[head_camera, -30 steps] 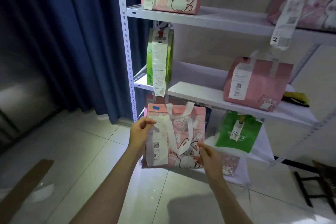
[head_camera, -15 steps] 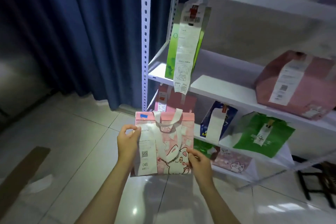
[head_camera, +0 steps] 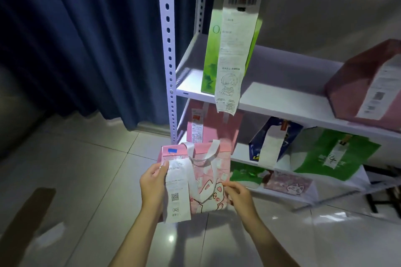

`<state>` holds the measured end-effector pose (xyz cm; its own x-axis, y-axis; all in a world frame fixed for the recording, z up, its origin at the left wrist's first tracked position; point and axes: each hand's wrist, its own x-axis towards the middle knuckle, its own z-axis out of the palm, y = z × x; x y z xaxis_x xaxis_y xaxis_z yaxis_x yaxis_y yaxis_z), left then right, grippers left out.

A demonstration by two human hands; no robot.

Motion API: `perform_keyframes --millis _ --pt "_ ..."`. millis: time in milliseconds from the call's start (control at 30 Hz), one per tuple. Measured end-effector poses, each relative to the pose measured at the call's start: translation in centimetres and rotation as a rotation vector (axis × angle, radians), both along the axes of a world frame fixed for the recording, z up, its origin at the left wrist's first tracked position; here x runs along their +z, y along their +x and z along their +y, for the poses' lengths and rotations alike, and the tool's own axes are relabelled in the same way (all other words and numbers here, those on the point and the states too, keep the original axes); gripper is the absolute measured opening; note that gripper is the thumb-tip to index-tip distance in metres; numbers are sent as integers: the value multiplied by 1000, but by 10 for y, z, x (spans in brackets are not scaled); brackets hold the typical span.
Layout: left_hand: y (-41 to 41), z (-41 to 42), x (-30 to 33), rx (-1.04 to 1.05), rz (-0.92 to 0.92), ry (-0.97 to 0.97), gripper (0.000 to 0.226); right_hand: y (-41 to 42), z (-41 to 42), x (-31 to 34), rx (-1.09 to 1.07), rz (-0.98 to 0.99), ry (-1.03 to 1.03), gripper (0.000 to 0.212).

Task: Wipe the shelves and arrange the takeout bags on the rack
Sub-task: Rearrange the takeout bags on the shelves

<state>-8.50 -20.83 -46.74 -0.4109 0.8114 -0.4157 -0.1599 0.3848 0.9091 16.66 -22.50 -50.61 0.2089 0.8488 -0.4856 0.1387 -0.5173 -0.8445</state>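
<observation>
Pink and printed with a cartoon cat, the takeout bag (head_camera: pixel 206 180) is held in the air in front of the rack (head_camera: pixel 168 50), above the tiled floor (head_camera: pixel 86 180). The left hand (head_camera: pixel 152 186) grips its left edge, thumb on the front and curled fingers (head_camera: pixel 161 166) at the top of the long white receipt (head_camera: pixel 176 191) that hangs down the bag's front. The right hand (head_camera: pixel 237 194) pinches the bag's right edge low down, with bent fingers (head_camera: pixel 227 184) touching the cat drawing. The bag's white handles (head_camera: pixel 204 154) fall forward just above both hands.

Behind the fingers, on the lower shelf (head_camera: pixel 243 154), stands another pink bag (head_camera: pixel 214 125), and to the right of it a dark blue bag (head_camera: pixel 273 138) and a green bag (head_camera: pixel 332 154). Above the fingers, on the middle shelf (head_camera: pixel 282 102), a tall light green bag (head_camera: pixel 217 50) stands upright with a long receipt over the shelf edge. Far to the right on this shelf is a dark pink bag (head_camera: pixel 364 89). A blue curtain (head_camera: pixel 76 39) hangs to the left of the rack.
</observation>
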Motion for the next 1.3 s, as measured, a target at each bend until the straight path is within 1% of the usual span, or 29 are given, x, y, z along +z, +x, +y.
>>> perform_keyframes --millis 133,233,333,433,467,533,600,700,767,833,900,1000,1033,1100,1167,1300 --pt "0 2 -19 -11 8 -9 18 11 15 -10 43 -29 -3 18" --pt "2 4 -29 26 22 7 16 21 34 -20 75 -51 -11 18" --pt "2 8 -36 62 105 9 14 30 56 -29 78 -68 0 17" --pt "0 12 -40 99 200 14 28 35 78 -37 91 -86 19 17" --pt "0 13 -42 108 208 9 29 37 85 -40 93 -87 23 17" --pt "-2 14 -47 134 194 -12 20 38 101 -46 87 -114 23 20" --pt "-5 13 -50 168 177 -27 19 37 118 -49 60 -176 21 28" --pt "-5 9 -55 238 164 -25 20 36 144 -51 -34 -237 42 41" --pt "-5 7 -56 279 162 -23 18 35 162 -52 -123 -198 26 50" --pt "-5 5 -57 296 174 -22 17 32 180 -52 -198 -109 -18 53" --pt "-5 3 -59 304 171 -5 16 28 195 -53 -217 -114 -55 43" --pt "-10 1 -60 304 170 25 16 18 208 -54 -248 -251 -23 9" --pt "-12 0 -61 300 178 33 17 15 209 -54 -267 -293 -6 6" --pt "-17 -3 -60 307 193 41 18 10 209 -55 -286 -319 17 13" --pt "-24 -7 -57 321 201 41 17 5 202 -56 -271 -342 14 15" --pt "-36 -20 -47 310 216 37 16 4 167 -47 -201 -468 9 17"
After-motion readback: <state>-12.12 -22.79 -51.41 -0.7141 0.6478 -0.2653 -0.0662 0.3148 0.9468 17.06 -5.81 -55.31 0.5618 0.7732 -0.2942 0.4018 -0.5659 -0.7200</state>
